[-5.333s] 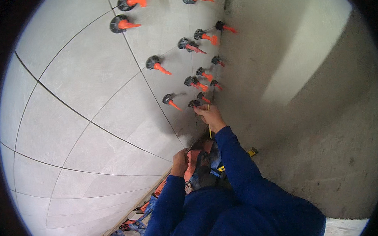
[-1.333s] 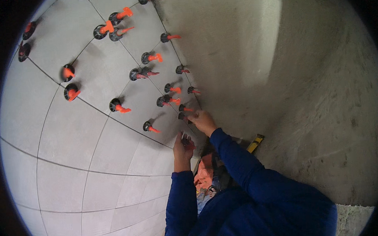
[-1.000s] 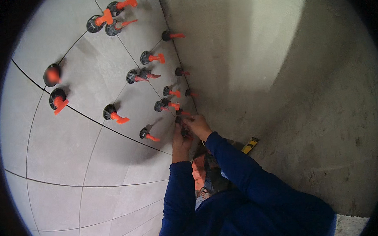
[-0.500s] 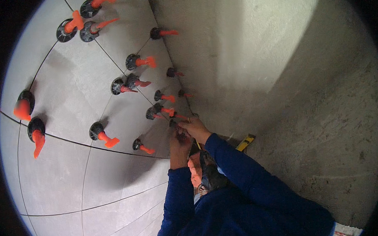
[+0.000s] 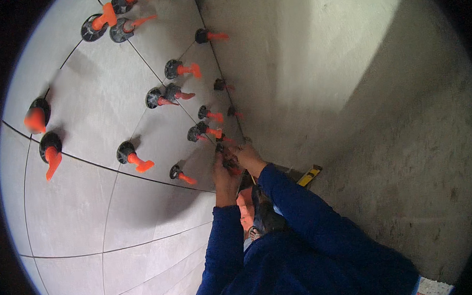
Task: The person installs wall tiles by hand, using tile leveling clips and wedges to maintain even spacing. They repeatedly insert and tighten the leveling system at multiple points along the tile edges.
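Grey wall tiles point(image 5: 115, 99) carry several levelling clips, each a black cap with an orange stem, such as one clip point(image 5: 132, 153) at a joint. My left hand point(image 5: 224, 174) and my right hand point(image 5: 251, 158) meet at a small black-and-orange levelling clip point(image 5: 227, 152) on the tiles' right edge. Both hands have fingers curled tight around it, and they hide most of it. My blue sleeves point(image 5: 301, 218) come up from the lower edge.
To the right of the tiles stands a bare grey plastered wall point(image 5: 359, 101). A yellow spirit level point(image 5: 310, 175) lies just behind my right forearm. An orange and dark pouch point(image 5: 249, 214) hangs at my waist between my arms.
My left hand has risen from my waist and joined the right hand at the clip. The view has swung, so the tiles and clips have shifted left and up.
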The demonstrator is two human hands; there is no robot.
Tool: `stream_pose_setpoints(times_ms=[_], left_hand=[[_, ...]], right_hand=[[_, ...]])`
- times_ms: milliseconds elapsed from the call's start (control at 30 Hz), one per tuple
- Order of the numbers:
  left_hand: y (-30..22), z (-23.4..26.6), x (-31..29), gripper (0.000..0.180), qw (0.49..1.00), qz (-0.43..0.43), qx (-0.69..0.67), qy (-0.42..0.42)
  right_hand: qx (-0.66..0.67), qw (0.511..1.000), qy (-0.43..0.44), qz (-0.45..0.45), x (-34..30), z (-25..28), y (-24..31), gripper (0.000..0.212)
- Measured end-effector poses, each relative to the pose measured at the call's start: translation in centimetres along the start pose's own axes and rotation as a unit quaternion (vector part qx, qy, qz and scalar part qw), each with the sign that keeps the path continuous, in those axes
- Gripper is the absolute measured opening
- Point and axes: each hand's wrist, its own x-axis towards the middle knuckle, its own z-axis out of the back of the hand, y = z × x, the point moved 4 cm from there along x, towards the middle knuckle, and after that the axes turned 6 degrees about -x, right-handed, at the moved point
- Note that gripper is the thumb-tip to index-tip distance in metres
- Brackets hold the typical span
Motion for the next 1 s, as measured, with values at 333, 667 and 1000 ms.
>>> stream_pose_setpoints(times_ms=[333,667,1000], left_hand=[[1.9,12.2,-6.1,0.018,0.984,0.064,0.092,-0.142],[-0.4,17.5,-14.3,0.012,0.964,0.051,0.072,-0.251],[-1.5,19.4,-16.6,0.015,0.968,0.045,0.035,-0.244]], right_hand=[[0.0,0.995,-0.006,0.099,-0.4,-1.0,0.1,0.018],[0.129,0.99,-0.051,0.037,0.2,-1.1,-1.2,0.011],[-0.027,0.971,-0.107,0.214,-1.4,-1.3,0.1,0.014]])
